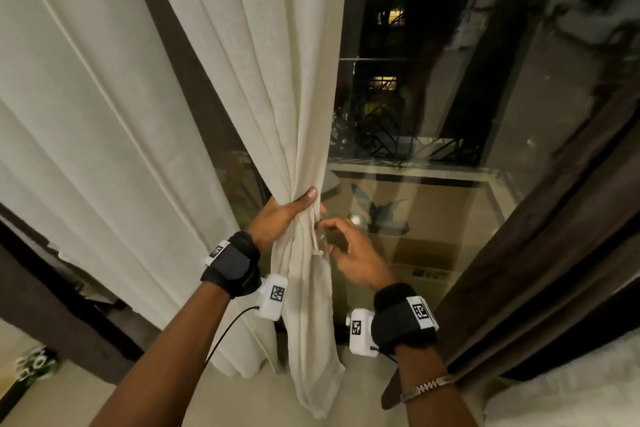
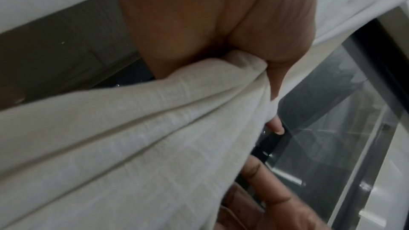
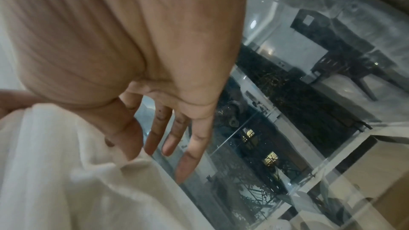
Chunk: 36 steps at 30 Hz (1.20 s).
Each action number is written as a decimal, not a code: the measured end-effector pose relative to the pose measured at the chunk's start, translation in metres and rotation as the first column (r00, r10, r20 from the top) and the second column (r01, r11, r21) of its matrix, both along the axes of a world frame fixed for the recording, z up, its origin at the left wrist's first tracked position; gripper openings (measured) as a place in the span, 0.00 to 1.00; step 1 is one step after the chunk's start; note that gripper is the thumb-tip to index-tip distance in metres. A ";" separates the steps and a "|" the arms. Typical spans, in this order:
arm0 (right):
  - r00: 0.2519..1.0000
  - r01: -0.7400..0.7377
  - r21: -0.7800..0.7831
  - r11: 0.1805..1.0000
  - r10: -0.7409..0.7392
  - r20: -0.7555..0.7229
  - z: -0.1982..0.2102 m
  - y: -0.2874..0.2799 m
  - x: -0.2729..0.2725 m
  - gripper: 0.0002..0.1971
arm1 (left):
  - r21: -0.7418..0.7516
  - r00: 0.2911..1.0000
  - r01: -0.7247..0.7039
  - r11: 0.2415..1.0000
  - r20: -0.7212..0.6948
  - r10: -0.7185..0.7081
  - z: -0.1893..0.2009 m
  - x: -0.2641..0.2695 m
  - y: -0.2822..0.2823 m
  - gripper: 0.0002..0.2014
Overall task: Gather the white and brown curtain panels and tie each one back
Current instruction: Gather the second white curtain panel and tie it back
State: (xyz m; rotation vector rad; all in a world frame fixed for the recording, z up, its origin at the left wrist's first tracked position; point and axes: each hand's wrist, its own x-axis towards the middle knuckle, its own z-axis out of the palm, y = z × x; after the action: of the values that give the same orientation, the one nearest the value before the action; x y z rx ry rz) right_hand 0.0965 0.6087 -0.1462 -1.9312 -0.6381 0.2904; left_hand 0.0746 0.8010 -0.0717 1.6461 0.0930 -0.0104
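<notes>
My left hand (image 1: 304, 204) grips a gathered white curtain panel (image 1: 277, 97) at about waist height, thumb in front and fingers wrapped behind. In the left wrist view the bunched white fabric (image 2: 132, 137) is squeezed against the palm. A thin white tie cord (image 1: 316, 246) with a knotted end hangs down the bundle just below that grip. My right hand (image 1: 327, 236) hovers at the bundle's right edge beside the cord, fingers (image 3: 168, 137) straight and spread, thumb brushing the fabric (image 3: 66, 181). A brown curtain panel (image 1: 536, 253) hangs loose at the right.
A tall glass window (image 1: 433, 114) stands directly behind the curtains, with a balcony railing outside. Another white panel (image 1: 86, 114) and a brown panel (image 1: 52, 305) hang at the left. Pale floor (image 1: 363, 402) lies below, and something white and fluffy (image 1: 571, 392) sits at the lower right.
</notes>
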 end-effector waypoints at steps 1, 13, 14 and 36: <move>1.000 0.002 -0.007 1.000 -0.001 0.014 -0.004 0.004 -0.002 0.21 | -0.028 1.000 0.003 1.000 -0.018 -0.003 0.000 -0.002 -0.001 0.16; 0.998 0.061 0.066 0.996 -0.059 -0.034 0.005 -0.012 -0.011 0.13 | -0.093 0.996 0.085 0.992 -0.018 -0.087 -0.011 -0.001 0.003 0.22; 0.996 0.052 0.094 0.994 -0.045 -0.077 0.009 -0.018 -0.011 0.13 | -0.091 0.997 0.073 0.993 -0.013 -0.075 -0.011 0.000 0.000 0.23; 0.979 0.159 -0.210 0.965 -0.127 0.158 0.078 -0.072 0.026 0.08 | -0.051 0.990 0.108 0.993 -0.091 -0.112 -0.023 -0.005 -0.006 0.18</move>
State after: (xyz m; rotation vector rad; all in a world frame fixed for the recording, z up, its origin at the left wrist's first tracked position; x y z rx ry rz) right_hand 0.1222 0.5364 -0.0686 -2.2163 -0.5738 0.1361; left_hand 0.0694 0.7948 -0.0947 1.6027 0.0729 -0.1728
